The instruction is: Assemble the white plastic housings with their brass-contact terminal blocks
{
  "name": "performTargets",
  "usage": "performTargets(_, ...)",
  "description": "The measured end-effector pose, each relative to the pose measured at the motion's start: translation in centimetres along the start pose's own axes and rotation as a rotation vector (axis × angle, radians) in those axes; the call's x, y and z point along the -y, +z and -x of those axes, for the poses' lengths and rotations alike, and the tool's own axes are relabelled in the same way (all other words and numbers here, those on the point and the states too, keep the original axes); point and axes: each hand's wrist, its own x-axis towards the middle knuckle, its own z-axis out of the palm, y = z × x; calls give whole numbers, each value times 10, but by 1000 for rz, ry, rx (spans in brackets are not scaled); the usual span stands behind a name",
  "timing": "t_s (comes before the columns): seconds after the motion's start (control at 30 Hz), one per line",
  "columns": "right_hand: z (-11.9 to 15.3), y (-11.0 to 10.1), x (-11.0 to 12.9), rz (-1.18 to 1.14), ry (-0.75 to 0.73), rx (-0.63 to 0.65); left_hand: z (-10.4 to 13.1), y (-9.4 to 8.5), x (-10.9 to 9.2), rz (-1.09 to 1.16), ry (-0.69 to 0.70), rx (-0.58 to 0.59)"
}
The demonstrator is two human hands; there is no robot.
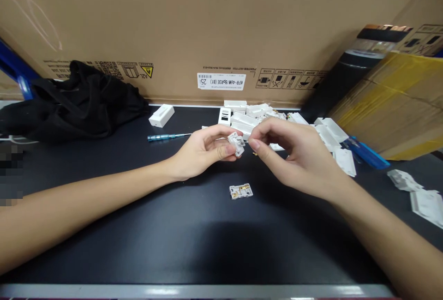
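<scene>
My left hand (pixel 204 152) pinches a small white plastic piece (pixel 236 144) with moulded slots between thumb and fingers. Close beside it on the right, my right hand (pixel 294 154) has its thumb and index finger pressed together at the tips. Whatever may be between those fingertips is too small to make out. Below both hands, a flat white plastic plate (pixel 241 191) with brass-coloured metal contacts lies on the black tabletop (pixel 173 240).
Behind my hands lies a pile of white plastic housings (pixel 244 120). A blue screwdriver (pixel 166 137) and a white box-shaped piece (pixel 161 116) are at left, near a black cloth bag (pixel 86 101). A taped carton (pixel 398 106) and a dark bottle (pixel 346 74) stand at right.
</scene>
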Motion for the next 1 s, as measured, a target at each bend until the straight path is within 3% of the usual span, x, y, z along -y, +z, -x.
performTargets(0.43,-1,2,-2,-3,-9,-27,-2,1,1,-37,8,-14)
performTargets(0.77,-2,10,-2,3,2,33,-2,0,2,-73,46,19)
performTargets(0.87,-1,14,-1,-31,61,33,-2,1,2,-179,126,-3)
performTargets(1.0,0,21,-1,-175,207,33,3,3,1,-527,291,-96)
